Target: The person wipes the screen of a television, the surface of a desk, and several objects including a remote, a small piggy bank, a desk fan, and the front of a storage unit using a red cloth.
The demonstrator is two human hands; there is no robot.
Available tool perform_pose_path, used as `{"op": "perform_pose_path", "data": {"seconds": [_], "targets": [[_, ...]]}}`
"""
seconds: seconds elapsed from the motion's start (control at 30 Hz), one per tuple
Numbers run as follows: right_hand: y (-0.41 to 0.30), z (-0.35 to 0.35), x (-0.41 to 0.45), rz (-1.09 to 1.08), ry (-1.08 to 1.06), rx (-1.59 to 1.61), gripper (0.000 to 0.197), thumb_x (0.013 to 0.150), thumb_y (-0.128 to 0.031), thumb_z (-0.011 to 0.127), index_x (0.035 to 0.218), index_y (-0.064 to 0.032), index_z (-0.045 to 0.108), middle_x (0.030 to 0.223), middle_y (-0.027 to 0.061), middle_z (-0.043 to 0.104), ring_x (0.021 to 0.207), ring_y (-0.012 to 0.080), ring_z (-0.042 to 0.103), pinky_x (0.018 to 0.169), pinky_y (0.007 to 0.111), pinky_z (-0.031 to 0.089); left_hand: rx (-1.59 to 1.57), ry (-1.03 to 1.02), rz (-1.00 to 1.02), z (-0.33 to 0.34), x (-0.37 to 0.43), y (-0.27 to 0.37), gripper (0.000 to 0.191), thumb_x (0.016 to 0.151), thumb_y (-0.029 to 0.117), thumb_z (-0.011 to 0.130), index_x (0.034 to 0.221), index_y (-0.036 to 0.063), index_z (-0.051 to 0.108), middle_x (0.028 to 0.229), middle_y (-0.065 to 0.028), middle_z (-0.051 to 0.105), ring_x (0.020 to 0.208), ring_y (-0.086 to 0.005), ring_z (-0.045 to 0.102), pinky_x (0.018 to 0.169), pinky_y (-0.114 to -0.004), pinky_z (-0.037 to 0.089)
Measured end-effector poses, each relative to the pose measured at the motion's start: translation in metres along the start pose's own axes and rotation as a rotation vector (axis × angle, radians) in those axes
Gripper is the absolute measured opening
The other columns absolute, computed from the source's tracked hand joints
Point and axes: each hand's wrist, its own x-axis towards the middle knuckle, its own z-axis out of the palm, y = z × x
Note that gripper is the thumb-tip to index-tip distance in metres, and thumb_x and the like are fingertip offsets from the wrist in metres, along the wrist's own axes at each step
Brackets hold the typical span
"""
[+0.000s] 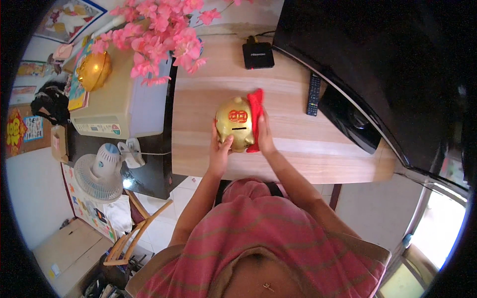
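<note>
A gold piggy bank [242, 138] with a red emblem and a dark coin slot on its back is over the wood-grain tabletop [208, 164] in front of me. My left hand [220, 151] grips its near left side, the thumb resting beside the slot. With my right hand [265, 134] I hold a bright red cloth [256, 102] flat against the bank's right side. The fingertips of the right hand are partly lost against the cloth. Whether the bank's underside touches the table cannot be seen.
Right of the hands are a black remote control [313, 95] and a large television [372, 74] on its stand. A black Hisense box [258, 56] sits at the back. Pink artificial flowers [164, 33] overhang a printer [111, 108] at left, with a small fan [100, 175] nearer me.
</note>
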Motion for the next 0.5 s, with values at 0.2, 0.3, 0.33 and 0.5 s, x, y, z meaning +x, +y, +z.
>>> {"op": "perform_pose_path", "data": {"seconds": [0.2,0.3,0.33,0.5], "targets": [[-0.074,0.024,-0.024,-0.451,-0.173,-0.899,0.054,0.091,-0.033,0.055,0.140,-0.0119,0.047,0.150,0.0174,0.031,0.141,0.0454,0.020,0.113,0.059,0.017,-0.058,-0.011,-0.043,-0.009,0.001,-0.010,0.080,0.094,0.014,0.058,0.155,0.0162,0.007,0.146,-0.0100,0.038,0.117,-0.0204,0.055,0.081,-0.032,0.057],[-0.078,0.026,0.025,-0.702,-0.203,-0.923,0.045,0.086,-0.037,0.061,0.126,-0.0182,0.061,0.134,0.0058,0.052,0.128,0.0350,0.044,0.106,0.053,0.034,-0.020,0.012,-0.066,-0.017,0.005,-0.019,0.082,0.093,0.014,0.060,0.155,0.0193,0.007,0.145,-0.0100,0.040,0.113,-0.0201,0.057,0.078,-0.033,0.057],[-0.073,0.025,0.040,-0.636,-0.234,-0.902,0.042,0.086,-0.038,0.062,0.124,-0.0177,0.063,0.131,0.0058,0.055,0.125,0.0345,0.047,0.105,0.050,0.036,-0.004,0.027,-0.053,-0.010,0.005,-0.011,0.084,0.092,0.015,0.062,0.155,0.0218,0.007,0.144,-0.0103,0.042,0.112,-0.0207,0.058,0.078,-0.034,0.057],[-0.041,0.007,0.107,0.226,-0.409,-0.386,0.048,0.094,-0.051,0.048,0.118,-0.0131,0.066,0.118,0.0115,0.065,0.105,0.0315,0.061,0.096,0.038,0.046,0.066,-0.056,-0.063,-0.012,0.017,0.007,0.086,0.090,0.017,0.066,0.155,0.0235,0.010,0.146,-0.0106,0.040,0.119,-0.0239,0.054,0.081,-0.036,0.056]]}}
